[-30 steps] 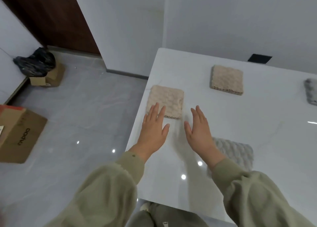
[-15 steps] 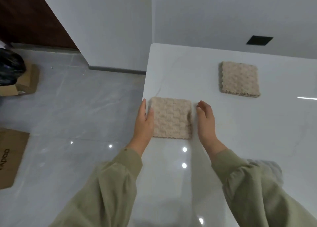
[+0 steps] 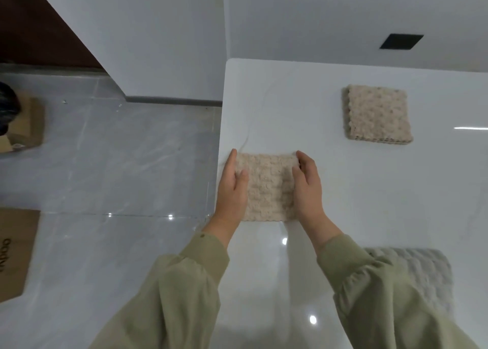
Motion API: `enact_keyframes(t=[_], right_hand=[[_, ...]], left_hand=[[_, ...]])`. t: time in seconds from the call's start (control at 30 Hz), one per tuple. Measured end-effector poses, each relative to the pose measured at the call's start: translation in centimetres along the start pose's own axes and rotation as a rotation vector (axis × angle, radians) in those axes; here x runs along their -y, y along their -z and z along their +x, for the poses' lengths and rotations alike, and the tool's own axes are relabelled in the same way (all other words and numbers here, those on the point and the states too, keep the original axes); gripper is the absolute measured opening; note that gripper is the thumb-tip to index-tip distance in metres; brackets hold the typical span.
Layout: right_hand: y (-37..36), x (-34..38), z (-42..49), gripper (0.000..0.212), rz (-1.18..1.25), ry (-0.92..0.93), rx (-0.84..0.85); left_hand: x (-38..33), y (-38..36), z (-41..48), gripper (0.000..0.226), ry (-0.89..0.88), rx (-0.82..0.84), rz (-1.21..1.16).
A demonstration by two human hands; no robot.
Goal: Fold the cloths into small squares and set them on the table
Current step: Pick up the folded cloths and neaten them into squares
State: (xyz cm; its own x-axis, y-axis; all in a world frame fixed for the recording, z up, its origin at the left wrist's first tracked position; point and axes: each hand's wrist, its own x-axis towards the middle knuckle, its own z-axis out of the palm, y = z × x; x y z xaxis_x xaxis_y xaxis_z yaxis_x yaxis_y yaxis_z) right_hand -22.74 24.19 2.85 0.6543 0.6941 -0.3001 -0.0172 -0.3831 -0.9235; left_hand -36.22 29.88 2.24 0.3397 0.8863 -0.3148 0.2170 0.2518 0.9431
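I see a folded beige cloth (image 3: 268,187) lying flat at the left edge of the table (image 3: 369,203). My left hand (image 3: 232,190) holds its left side, thumb on top. My right hand (image 3: 307,187) grips its right side, fingers curled over the far corner. A second beige cloth (image 3: 377,115) lies nearer the far edge, well apart. A grey cloth (image 3: 422,272) sits by the near edge, partly under my right sleeve.

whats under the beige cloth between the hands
The cloth lies flat on the white table. The left hand and right hand cover its side edges; nothing beneath it can be seen.
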Motion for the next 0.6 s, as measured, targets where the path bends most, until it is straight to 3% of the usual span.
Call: enact_keyframes(t=[0.13,0.23,0.37,0.6], right_hand=[[0.8,0.1,0.0,0.036,-0.033,-0.007,-0.023],[2.8,0.1,0.8,0.019,-0.187,-0.015,-0.105],[4.6,0.2,1.7,0.024,-0.289,-0.093,0.038],[4.6,1.4,2.9,0.009,-0.249,-0.148,0.155]], left_hand=[[0.0,0.1,0.1,0.056,-0.020,0.014,0.073],[0.1,0.7,0.2,0.057,-0.065,0.065,0.243],[0.2,1.0,0.0,0.056,-0.130,0.132,0.418],[0.1,0.6,0.0,0.060,-0.013,0.073,0.237]])
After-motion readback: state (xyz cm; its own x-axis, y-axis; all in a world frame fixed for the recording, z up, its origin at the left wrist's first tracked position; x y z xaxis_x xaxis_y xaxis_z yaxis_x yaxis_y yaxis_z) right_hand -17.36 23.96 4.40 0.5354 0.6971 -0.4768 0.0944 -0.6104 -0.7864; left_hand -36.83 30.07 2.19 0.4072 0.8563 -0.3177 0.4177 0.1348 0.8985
